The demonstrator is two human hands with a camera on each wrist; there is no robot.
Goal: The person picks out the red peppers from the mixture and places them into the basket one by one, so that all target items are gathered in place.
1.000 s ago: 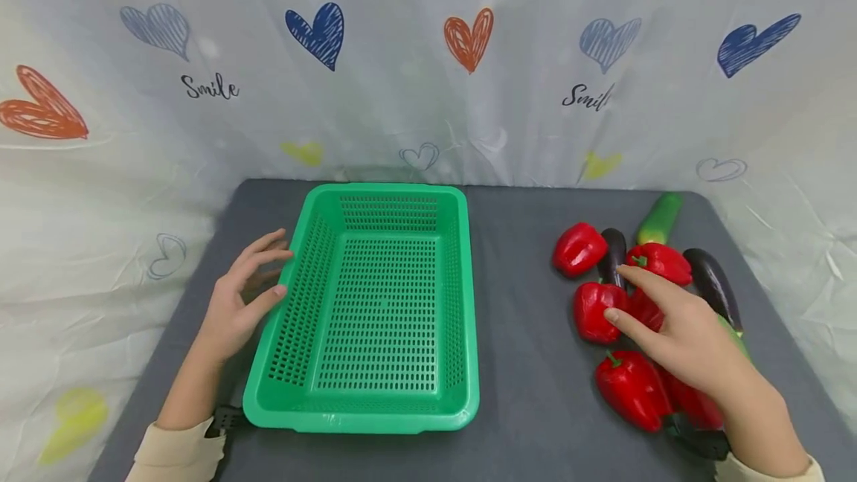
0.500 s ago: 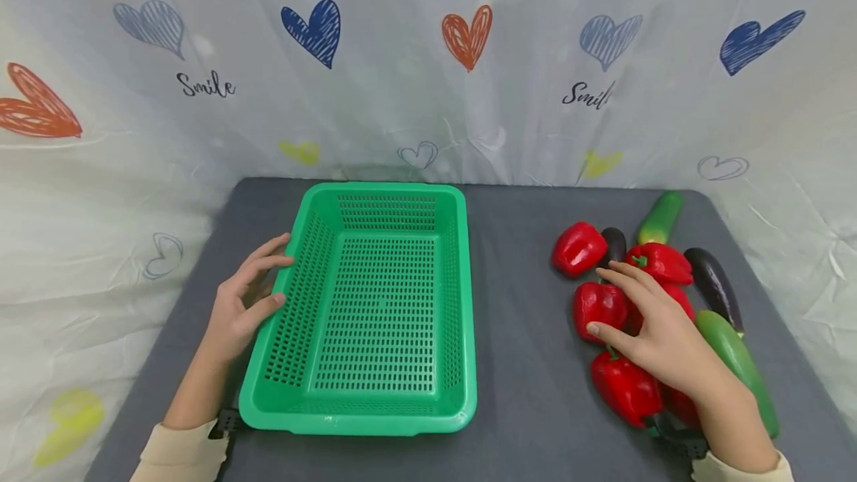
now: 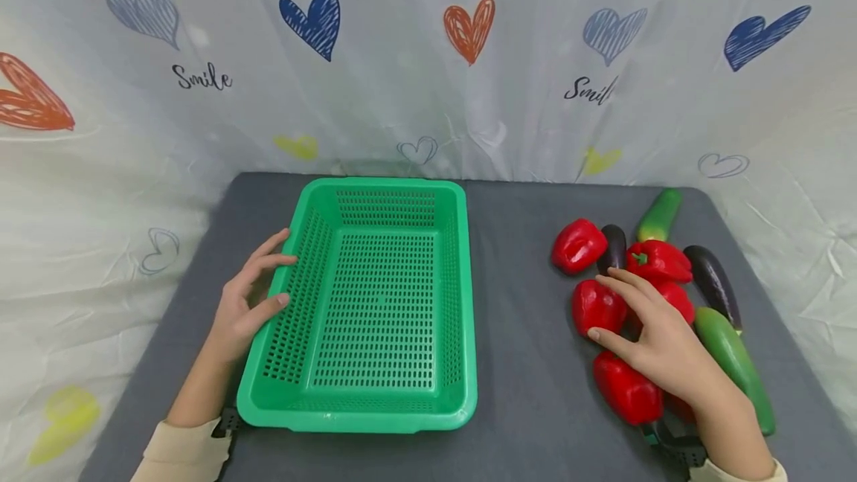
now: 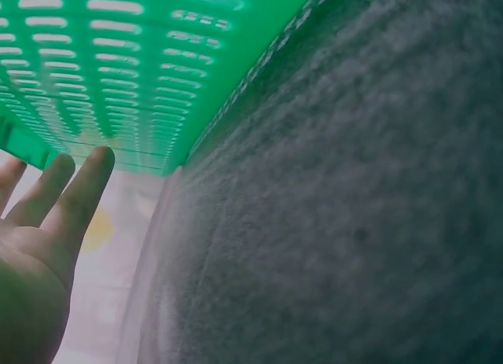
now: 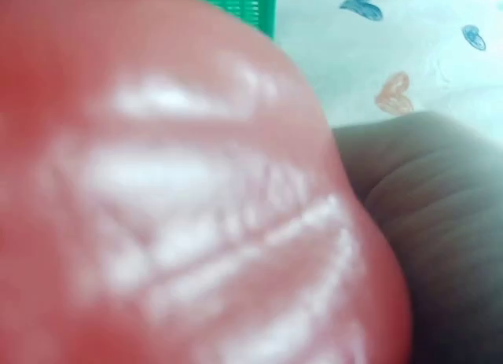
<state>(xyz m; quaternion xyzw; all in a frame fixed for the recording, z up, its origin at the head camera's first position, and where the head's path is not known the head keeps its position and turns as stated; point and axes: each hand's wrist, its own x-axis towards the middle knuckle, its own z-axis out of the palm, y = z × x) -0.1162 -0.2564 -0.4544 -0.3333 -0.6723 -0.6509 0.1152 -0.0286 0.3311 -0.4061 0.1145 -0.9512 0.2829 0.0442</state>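
- Head view: the right hand [image 3: 659,344] arched over a red pepper [image 3: 594,308] on the dark grey table [image 3: 515,311], thumb at its near side and fingertips at its far side; I could not tell whether they pinched it.
- The left hand [image 3: 237,311] was loose, fingers spread and relaxed, at the left rim of the green basket [image 3: 358,422].
- A second pepper [image 3: 624,387] lay just below the right thumb; a dark eggplant [image 3: 713,281] and a long green vegetable [image 3: 735,363] lay right of that hand.
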